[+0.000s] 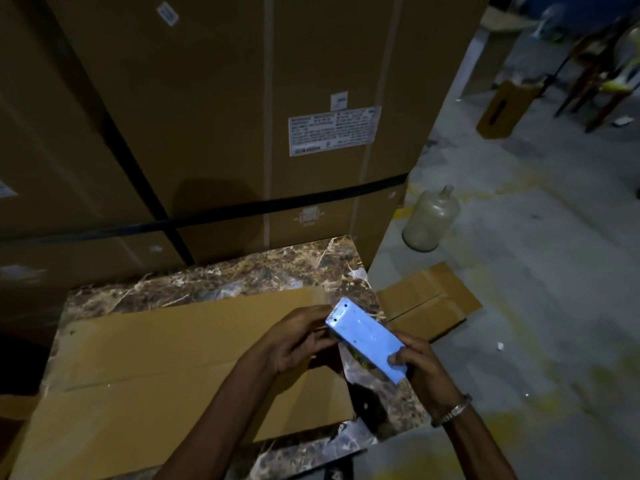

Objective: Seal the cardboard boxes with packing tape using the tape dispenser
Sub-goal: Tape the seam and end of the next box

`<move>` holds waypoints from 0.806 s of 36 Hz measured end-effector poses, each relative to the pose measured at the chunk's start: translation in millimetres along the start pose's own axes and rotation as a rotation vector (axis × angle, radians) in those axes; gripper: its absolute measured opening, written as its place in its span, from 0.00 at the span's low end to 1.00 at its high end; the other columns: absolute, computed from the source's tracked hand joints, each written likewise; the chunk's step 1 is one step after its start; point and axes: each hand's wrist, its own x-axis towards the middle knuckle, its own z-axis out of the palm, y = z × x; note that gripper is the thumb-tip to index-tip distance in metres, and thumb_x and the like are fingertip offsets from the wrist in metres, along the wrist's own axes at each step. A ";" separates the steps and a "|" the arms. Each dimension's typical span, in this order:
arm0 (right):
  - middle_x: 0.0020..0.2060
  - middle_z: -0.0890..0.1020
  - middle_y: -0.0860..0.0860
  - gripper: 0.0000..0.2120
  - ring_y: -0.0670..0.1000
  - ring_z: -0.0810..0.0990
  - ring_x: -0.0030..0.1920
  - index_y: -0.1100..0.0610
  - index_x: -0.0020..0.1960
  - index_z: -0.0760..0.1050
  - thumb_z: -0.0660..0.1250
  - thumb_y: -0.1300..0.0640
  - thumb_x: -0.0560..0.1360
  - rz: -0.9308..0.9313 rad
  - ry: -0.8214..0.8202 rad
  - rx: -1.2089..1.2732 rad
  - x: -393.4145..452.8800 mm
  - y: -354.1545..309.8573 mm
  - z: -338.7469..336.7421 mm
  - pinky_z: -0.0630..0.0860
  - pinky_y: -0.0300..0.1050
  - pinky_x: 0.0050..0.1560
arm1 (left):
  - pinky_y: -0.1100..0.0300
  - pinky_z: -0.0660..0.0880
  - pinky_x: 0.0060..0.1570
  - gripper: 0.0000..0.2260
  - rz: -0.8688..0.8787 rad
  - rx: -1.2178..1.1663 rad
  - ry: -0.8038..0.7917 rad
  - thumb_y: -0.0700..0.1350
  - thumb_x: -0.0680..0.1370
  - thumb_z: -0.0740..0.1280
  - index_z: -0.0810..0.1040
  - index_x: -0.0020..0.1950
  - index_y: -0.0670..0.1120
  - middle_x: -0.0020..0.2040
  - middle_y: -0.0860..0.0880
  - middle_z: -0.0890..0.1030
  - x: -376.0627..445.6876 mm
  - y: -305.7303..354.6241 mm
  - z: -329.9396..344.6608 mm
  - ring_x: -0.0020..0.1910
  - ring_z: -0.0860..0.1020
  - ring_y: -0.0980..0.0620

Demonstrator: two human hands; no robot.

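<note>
Both forearms reach in from about 6 o'clock and meet over the right edge of the counter [242, 271], a brown marble slab. The right hand [420, 367], with a bangle [453, 410] on its wrist, curls round the lower end of the dispenser [365, 336], thumb laid across the blue plate and fingers tucked beneath; this grip is closed on it. The dispenser tilts with its toothed blade toward 11 o'clock and its lower end toward 5 o'clock. The left hand [299, 336] comes in at 9 o'clock of the blade, fingers bent and fingertips pinching at the dispenser's underside just below the teeth; what they pinch is hidden. The box [173, 358] lies flat on the counter under the left forearm, at 8 o'clock of the dispenser. A tall carton [242, 98] with a white label [334, 131] stands at 12 o'clock. On the floor, flat cardboard [429, 301] lies at 2 o'clock, a glass jug [431, 220] beyond it.
</note>
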 end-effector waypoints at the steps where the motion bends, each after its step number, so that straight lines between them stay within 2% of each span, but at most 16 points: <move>1: 0.61 0.83 0.65 0.27 0.66 0.82 0.59 0.64 0.62 0.83 0.73 0.56 0.64 0.027 0.006 0.043 -5.1 0.1 4.1 0.75 0.59 0.54 | 0.53 0.84 0.57 0.17 -0.007 -0.012 -0.023 0.42 0.80 0.71 0.82 0.67 0.36 0.66 0.38 0.83 -1.4 -0.1 -2.8 0.60 0.84 0.46; 4: 0.63 0.83 0.61 0.26 0.63 0.83 0.60 0.60 0.61 0.85 0.72 0.60 0.63 0.090 0.052 0.088 -16.3 1.1 15.6 0.80 0.54 0.51 | 0.53 0.84 0.55 0.13 0.002 0.090 -0.065 0.39 0.81 0.71 0.84 0.64 0.36 0.62 0.38 0.85 -7.6 0.4 -7.5 0.60 0.85 0.44; 6: 0.62 0.84 0.60 0.23 0.61 0.83 0.61 0.58 0.60 0.85 0.68 0.64 0.65 0.129 0.064 0.105 -20.9 2.4 24.0 0.81 0.54 0.52 | 0.57 0.85 0.48 0.10 -0.015 0.156 -0.077 0.36 0.82 0.69 0.84 0.61 0.37 0.58 0.39 0.86 -9.8 -0.9 -12.1 0.53 0.87 0.47; 7: 0.62 0.84 0.61 0.22 0.63 0.82 0.62 0.59 0.60 0.85 0.69 0.64 0.67 0.146 0.063 0.111 -21.7 1.8 28.8 0.81 0.56 0.56 | 0.58 0.85 0.46 0.08 -0.035 0.181 -0.083 0.35 0.82 0.69 0.85 0.60 0.38 0.56 0.40 0.86 -8.9 -1.9 -15.9 0.51 0.87 0.48; 9: 0.62 0.83 0.62 0.19 0.65 0.82 0.63 0.61 0.61 0.84 0.76 0.61 0.71 0.178 0.047 0.092 -22.6 -1.6 41.7 0.78 0.61 0.64 | 0.59 0.85 0.44 0.08 -0.068 0.234 -0.091 0.32 0.83 0.67 0.85 0.56 0.39 0.53 0.42 0.87 -7.1 -2.0 -21.5 0.48 0.87 0.49; 10: 0.61 0.84 0.62 0.18 0.65 0.83 0.61 0.62 0.62 0.84 0.78 0.58 0.73 0.190 0.036 0.056 -22.4 -2.7 47.3 0.79 0.61 0.64 | 0.58 0.85 0.45 0.10 -0.077 0.268 -0.083 0.31 0.83 0.66 0.86 0.55 0.40 0.52 0.42 0.88 -6.0 -0.1 -23.4 0.47 0.88 0.49; 12: 0.55 0.85 0.64 0.16 0.62 0.84 0.54 0.61 0.59 0.84 0.77 0.52 0.77 0.191 0.050 -0.073 -19.9 -3.9 59.1 0.80 0.55 0.55 | 0.58 0.85 0.43 0.11 -0.062 0.375 -0.057 0.30 0.82 0.66 0.86 0.58 0.38 0.51 0.40 0.87 -3.0 5.5 -29.6 0.44 0.88 0.47; 15: 0.48 0.80 0.70 0.24 0.62 0.82 0.44 0.62 0.53 0.83 0.77 0.40 0.75 0.164 0.107 -0.186 -14.5 -4.0 74.9 0.76 0.56 0.46 | 0.62 0.74 0.27 0.11 -0.015 0.524 -0.008 0.28 0.80 0.66 0.87 0.55 0.35 0.37 0.41 0.82 7.1 18.7 -44.4 0.26 0.78 0.51; 18: 0.36 0.74 0.61 0.34 0.57 0.76 0.37 0.69 0.47 0.75 0.76 0.35 0.73 0.153 0.161 -0.197 -8.8 -3.5 86.3 0.70 0.51 0.40 | 0.64 0.75 0.26 0.12 -0.074 0.567 0.017 0.28 0.81 0.64 0.87 0.54 0.35 0.28 0.45 0.77 19.8 34.3 -54.5 0.23 0.75 0.55; 20: 0.33 0.73 0.58 0.31 0.54 0.75 0.35 0.66 0.41 0.73 0.75 0.37 0.74 0.128 0.192 -0.196 -6.6 -4.6 94.5 0.69 0.48 0.40 | 0.62 0.80 0.32 0.12 -0.106 0.582 0.004 0.29 0.81 0.65 0.88 0.48 0.38 0.30 0.44 0.78 29.1 45.8 -58.8 0.28 0.79 0.53; 21: 0.33 0.74 0.57 0.30 0.54 0.76 0.35 0.65 0.40 0.73 0.75 0.37 0.75 0.116 0.208 -0.214 -6.7 -4.8 99.0 0.70 0.48 0.40 | 0.59 0.81 0.35 0.14 -0.109 0.601 -0.007 0.29 0.80 0.66 0.89 0.44 0.40 0.34 0.41 0.80 35.1 51.0 -60.5 0.35 0.81 0.49; 23: 0.33 0.72 0.61 0.30 0.53 0.76 0.34 0.64 0.39 0.71 0.74 0.36 0.75 0.091 0.244 -0.255 -6.9 -4.2 106.3 0.70 0.46 0.38 | 0.56 0.80 0.40 0.13 -0.100 0.665 -0.017 0.29 0.78 0.69 0.90 0.41 0.41 0.43 0.35 0.82 47.6 60.4 -63.3 0.44 0.80 0.41; 24: 0.34 0.72 0.65 0.31 0.53 0.76 0.34 0.64 0.39 0.70 0.74 0.36 0.75 0.079 0.276 -0.272 -8.5 -4.1 108.8 0.70 0.46 0.37 | 0.56 0.78 0.37 0.10 -0.082 0.680 -0.013 0.30 0.78 0.70 0.89 0.42 0.39 0.43 0.34 0.82 54.4 65.4 -64.8 0.42 0.80 0.42; 26: 0.38 0.78 0.68 0.29 0.53 0.79 0.34 0.67 0.41 0.73 0.74 0.39 0.75 0.064 0.347 -0.243 -14.5 -5.4 110.0 0.72 0.45 0.37 | 0.61 0.72 0.29 0.04 -0.035 0.695 -0.014 0.30 0.79 0.70 0.85 0.48 0.31 0.40 0.34 0.82 64.2 80.0 -66.5 0.27 0.77 0.48; 27: 0.40 0.80 0.68 0.28 0.53 0.80 0.35 0.67 0.43 0.76 0.74 0.40 0.75 0.064 0.371 -0.217 -18.8 -5.9 108.5 0.73 0.45 0.38 | 0.61 0.71 0.28 0.04 -0.013 0.700 -0.023 0.31 0.79 0.70 0.83 0.50 0.30 0.42 0.34 0.81 68.0 88.6 -67.5 0.23 0.74 0.51; 29: 0.41 0.81 0.68 0.25 0.54 0.81 0.37 0.67 0.45 0.78 0.74 0.42 0.76 0.064 0.396 -0.190 -26.8 -5.8 105.9 0.73 0.47 0.40 | 0.55 0.75 0.36 0.05 0.021 0.707 -0.056 0.32 0.77 0.73 0.85 0.49 0.30 0.44 0.33 0.83 78.0 101.9 -70.1 0.23 0.74 0.50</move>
